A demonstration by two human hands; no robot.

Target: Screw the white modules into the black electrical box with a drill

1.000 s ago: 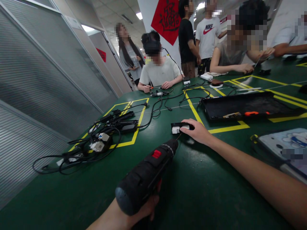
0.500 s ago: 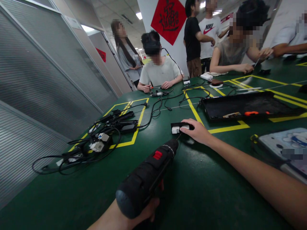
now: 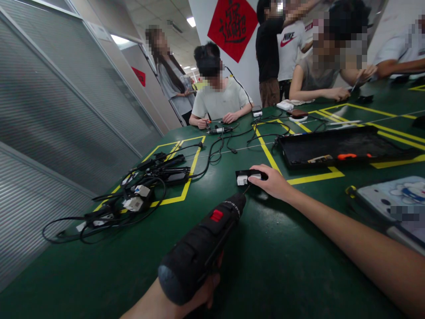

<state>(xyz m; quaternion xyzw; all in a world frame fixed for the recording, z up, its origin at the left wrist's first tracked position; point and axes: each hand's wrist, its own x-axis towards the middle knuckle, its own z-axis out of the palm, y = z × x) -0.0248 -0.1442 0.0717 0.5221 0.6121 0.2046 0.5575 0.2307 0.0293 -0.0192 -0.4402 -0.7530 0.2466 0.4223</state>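
My left hand [image 3: 202, 290] is wrapped around the grip of a black cordless drill [image 3: 202, 248], which hides most of the fingers. A red switch shows on top of its body. The drill's thin bit [image 3: 246, 189] points away from me and reaches the near side of a small black case with white blocks [image 3: 242, 180] inside. Whether the tip touches it, I cannot tell. My right hand [image 3: 270, 180] pinches that case at its right end, thumb on the near side and fingers over the top, holding it on the green table [image 3: 285, 252].
Black adapters with cables [image 3: 142, 190] lie in a heap on the left. A long black tray [image 3: 345, 148] with an orange item stands at back right. A patterned pouch [image 3: 395, 199] rests at the right edge. Co-workers, one of them a seated person [image 3: 221, 99], are across the table.
My hands, the drill and the case keep practically the same positions; the view shifts very slightly. In the background, a standing person in black has raised an arm.
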